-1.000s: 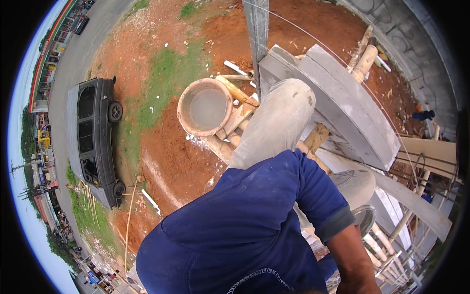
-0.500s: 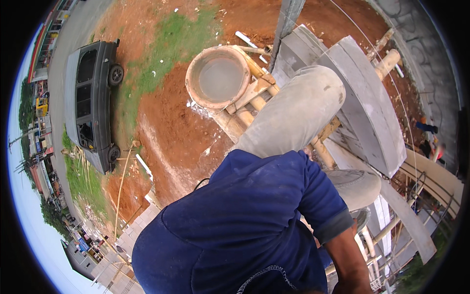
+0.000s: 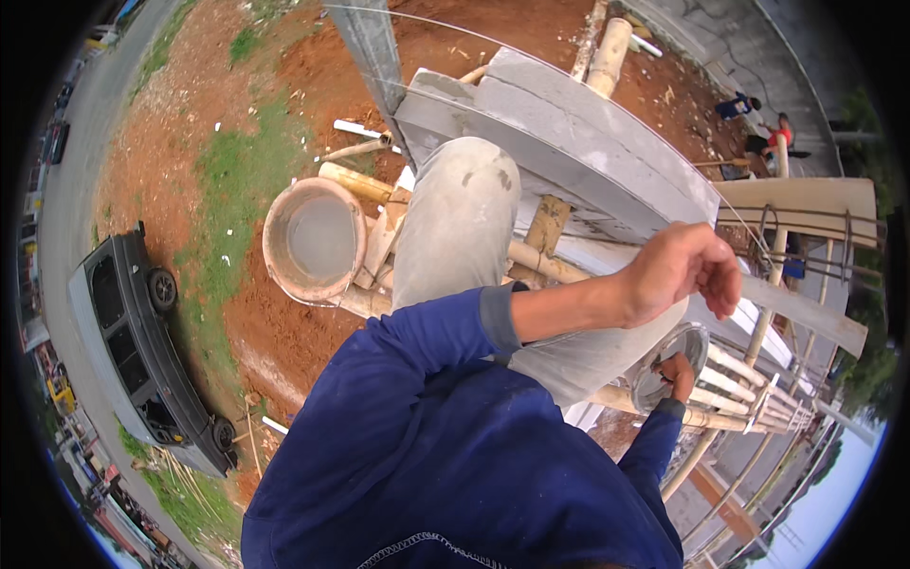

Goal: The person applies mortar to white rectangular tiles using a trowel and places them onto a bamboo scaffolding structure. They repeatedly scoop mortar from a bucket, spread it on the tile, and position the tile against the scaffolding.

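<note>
1. Fingers (image 3: 722,284) of the left hand (image 3: 684,270) curl loosely, seemingly pinching a thin string (image 3: 749,228) above the concrete beam (image 3: 569,142).
2. The right hand (image 3: 675,372) grips a round metal pan (image 3: 664,365) by its rim, below.
3. Bamboo scaffold poles (image 3: 545,261) and a grey trouser leg (image 3: 455,228) lie between; a round tub (image 3: 315,239) sits far below.

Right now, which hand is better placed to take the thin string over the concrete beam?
Left. The left hand is raised right beside the string, fingers curled, nothing visibly in them. The right hand sits lower, gripping a round metal pan.
</note>
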A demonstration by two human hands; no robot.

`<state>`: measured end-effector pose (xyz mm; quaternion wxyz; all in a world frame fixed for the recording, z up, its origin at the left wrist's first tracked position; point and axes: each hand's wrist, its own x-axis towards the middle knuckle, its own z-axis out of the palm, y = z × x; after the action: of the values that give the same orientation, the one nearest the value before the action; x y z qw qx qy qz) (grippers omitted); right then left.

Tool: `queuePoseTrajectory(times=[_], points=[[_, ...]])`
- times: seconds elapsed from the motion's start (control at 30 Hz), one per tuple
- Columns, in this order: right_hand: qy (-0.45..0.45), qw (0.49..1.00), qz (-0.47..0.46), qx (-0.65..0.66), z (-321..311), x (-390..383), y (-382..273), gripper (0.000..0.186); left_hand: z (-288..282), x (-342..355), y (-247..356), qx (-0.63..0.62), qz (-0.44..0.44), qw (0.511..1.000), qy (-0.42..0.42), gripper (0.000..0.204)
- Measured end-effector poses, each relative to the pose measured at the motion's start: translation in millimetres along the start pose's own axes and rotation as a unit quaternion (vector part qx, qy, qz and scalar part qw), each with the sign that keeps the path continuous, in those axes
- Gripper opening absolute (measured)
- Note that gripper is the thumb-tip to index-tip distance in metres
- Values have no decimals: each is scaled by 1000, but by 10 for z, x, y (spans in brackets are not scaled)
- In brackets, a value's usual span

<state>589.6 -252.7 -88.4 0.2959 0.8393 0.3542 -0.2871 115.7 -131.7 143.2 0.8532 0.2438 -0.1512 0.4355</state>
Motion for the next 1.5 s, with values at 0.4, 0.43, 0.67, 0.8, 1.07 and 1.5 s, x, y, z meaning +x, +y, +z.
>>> queuePoseTrajectory(times=[0.4, 0.43, 0.67, 0.8, 1.07, 1.5], points=[[14, 1000, -7, -18, -239, -550, -382, 34, -673, -534, 602, 6, -50, 973, 226, 61], [16, 1000, -5, -19, -245, -580, -393, 33, -660, -529, 598, 3, -52, 973, 223, 61], [44, 999, -20, -16, -191, -716, -326, 34, -600, -423, 490, 217, -118, 929, 274, 43], [133, 986, -83, -63, 64, -624, -112, 42, -736, -457, 657, 422, -215, 847, 242, 30], [177, 983, -44, 16, -647, -1286, 382, 39, -1015, -342, 1081, 751, -249, 600, 118, 19], [142, 974, -168, 49, 567, -675, 466, 39, -1148, -563, 1132, 826, -302, 450, 158, 26]])
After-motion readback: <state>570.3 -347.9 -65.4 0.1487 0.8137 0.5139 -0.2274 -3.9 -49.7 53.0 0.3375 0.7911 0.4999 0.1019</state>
